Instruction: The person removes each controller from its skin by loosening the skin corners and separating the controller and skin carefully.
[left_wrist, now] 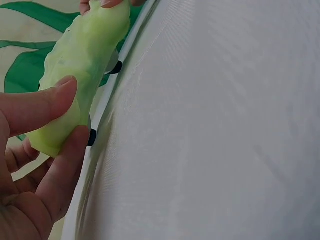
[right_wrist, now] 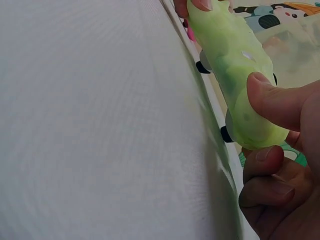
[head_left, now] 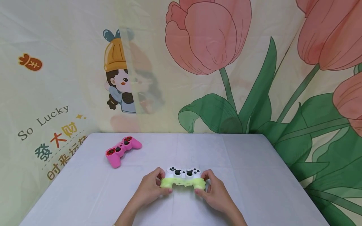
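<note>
A white game controller [head_left: 183, 175] with black sticks and buttons is held over the near middle of the table. A soft yellow-green sleeve [head_left: 185, 181] wraps its grips and lower side, leaving the white button face bare. My left hand [head_left: 148, 190] pinches the left grip through the sleeve, thumb on the near side. On the right grip, my right hand [head_left: 216, 193] does the same. Both wrist views show the thumbs pressing the sleeve [left_wrist: 75, 60], whose edge looks wavy. Black sticks poke out beyond the sleeve [right_wrist: 240, 75] on its far side.
A pink controller case [head_left: 124, 150] with red and black button areas lies at the table's back left. White cloth covers the table [head_left: 254, 175]. Behind stands a cloth backdrop [head_left: 152, 18] printed with tulips, a cartoon figure and lettering.
</note>
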Motion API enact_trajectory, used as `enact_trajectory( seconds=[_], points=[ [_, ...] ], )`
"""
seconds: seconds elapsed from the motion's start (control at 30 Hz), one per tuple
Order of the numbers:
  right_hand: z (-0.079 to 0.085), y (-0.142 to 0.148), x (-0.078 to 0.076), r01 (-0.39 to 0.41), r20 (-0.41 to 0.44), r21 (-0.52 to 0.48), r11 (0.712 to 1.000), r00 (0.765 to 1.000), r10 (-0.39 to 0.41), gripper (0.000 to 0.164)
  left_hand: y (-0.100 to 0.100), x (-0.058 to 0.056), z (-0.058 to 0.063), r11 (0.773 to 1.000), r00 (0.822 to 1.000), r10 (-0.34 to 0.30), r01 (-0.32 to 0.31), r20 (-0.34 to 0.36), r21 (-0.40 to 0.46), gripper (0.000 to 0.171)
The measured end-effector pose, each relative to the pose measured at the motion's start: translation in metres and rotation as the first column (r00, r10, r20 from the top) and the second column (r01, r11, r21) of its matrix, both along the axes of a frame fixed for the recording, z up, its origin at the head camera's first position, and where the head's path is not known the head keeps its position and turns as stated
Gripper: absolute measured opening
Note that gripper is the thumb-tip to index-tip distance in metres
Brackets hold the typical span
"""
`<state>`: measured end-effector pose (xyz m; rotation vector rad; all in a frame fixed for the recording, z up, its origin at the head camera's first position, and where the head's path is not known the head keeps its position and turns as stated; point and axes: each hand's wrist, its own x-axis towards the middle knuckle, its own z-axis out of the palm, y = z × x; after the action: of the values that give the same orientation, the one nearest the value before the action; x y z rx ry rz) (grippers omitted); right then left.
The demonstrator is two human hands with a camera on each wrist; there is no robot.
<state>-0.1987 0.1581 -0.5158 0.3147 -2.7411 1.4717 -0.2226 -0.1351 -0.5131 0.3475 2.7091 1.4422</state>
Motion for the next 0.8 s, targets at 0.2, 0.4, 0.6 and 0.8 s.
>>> enact_trajectory(
  seconds=[0.2,0.4,0.6,0.8],
  points=[
    [0.0007,0.0001,-0.0009,-0.004,-0.024,0.053,0.999,1.0,0.005,0.047,0.0012,-0.0004,0.0011,1.0,1.0,-0.004,0.004,-0.007,-0.025,0.055],
    [0.0017,-0.0016,0.0002,-0.008,-0.038,0.062,0.998,0.999,0.011,0.046,0.0022,-0.0003,0.0002,1.0,1.0,-0.016,0.016,0.011,-0.006,0.054],
    [-0.001,-0.0026,0.0001,-0.022,0.007,-0.04,0.999,1.0,0.022,0.048,0.0024,0.0005,-0.0022,0.998,0.998,-0.023,0.02,0.058,0.052,0.056],
    [-0.0036,-0.003,-0.0006,-0.025,-0.006,-0.045,0.999,1.0,0.025,0.048,0.0005,-0.0001,-0.0027,0.998,0.999,-0.005,0.002,0.042,0.066,0.055]
  ],
)
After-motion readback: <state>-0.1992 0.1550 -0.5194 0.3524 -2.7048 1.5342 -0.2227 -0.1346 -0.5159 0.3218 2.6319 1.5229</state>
